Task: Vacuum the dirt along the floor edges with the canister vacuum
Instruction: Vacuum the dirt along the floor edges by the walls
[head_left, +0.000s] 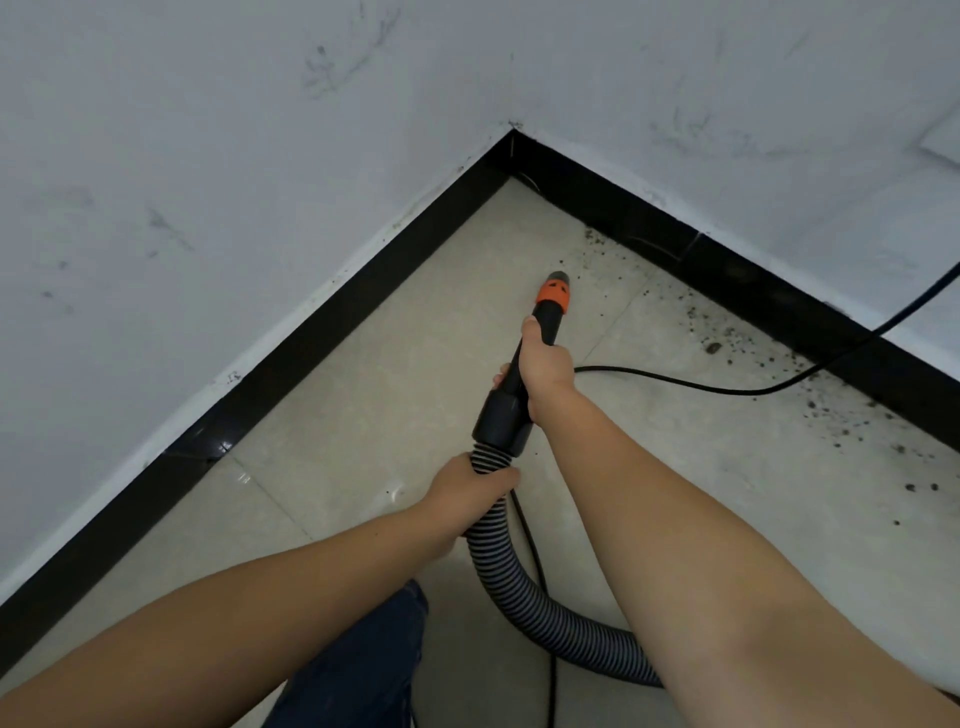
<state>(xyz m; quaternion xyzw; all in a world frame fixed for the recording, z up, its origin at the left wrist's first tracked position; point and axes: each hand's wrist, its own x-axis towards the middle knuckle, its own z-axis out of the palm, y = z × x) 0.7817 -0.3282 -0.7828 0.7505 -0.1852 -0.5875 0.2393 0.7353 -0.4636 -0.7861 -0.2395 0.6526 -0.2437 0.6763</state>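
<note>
Right hand (543, 364) wrapped tight around the black nozzle wand (540, 332), left hand (475, 480) gripping the ribbed hose (498, 561) behind it. The orange-collared tip (555, 292) hovers short of scattered dirt (727, 338) at three o'clock along the black baseboard (779, 296); best swept low, tip angled right. A power cord (727, 388) crosses that path.

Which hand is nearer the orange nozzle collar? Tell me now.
Right. The right hand grips the black wand just below the orange nozzle collar. The left hand sits farther back, around the ribbed hose.
</note>
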